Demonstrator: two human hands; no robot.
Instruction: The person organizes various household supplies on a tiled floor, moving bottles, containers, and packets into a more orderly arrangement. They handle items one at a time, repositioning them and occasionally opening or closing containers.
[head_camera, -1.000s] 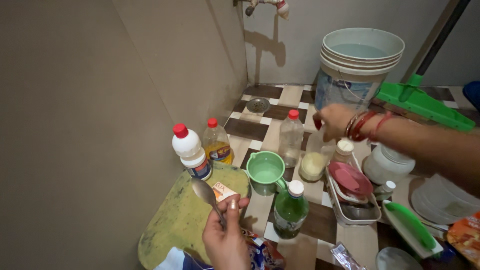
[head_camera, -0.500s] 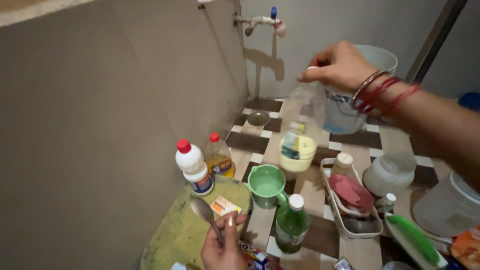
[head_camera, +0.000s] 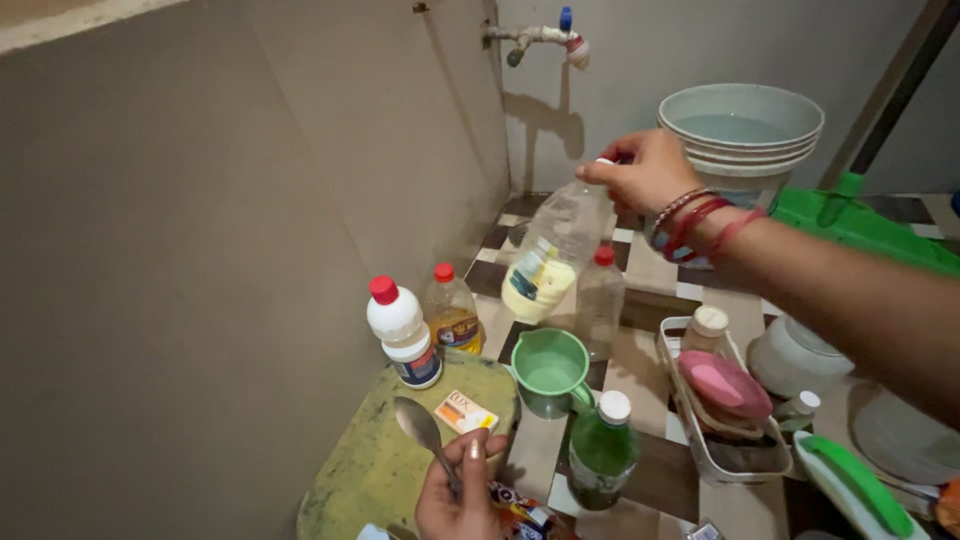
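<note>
Checkered floor tiles (head_camera: 655, 275) fill the middle of the frame, crowded with bottles. At upper centre the right hand (head_camera: 640, 170) grips a clear plastic bottle (head_camera: 555, 250) by its neck (tilted, pale yellow at its base) above a green mug (head_camera: 550, 365). At bottom centre the left hand (head_camera: 460, 495) pinches a metal spoon (head_camera: 420, 425) over a yellowish-green board (head_camera: 375, 470).

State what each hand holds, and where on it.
Left hand: a spoon, by its handle. Right hand: a clear bottle, tilted, by its neck.

Probably a home washroom: wall tap (head_camera: 545, 35), bucket (head_camera: 742, 135), tiled floor (head_camera: 655, 270).
</note>
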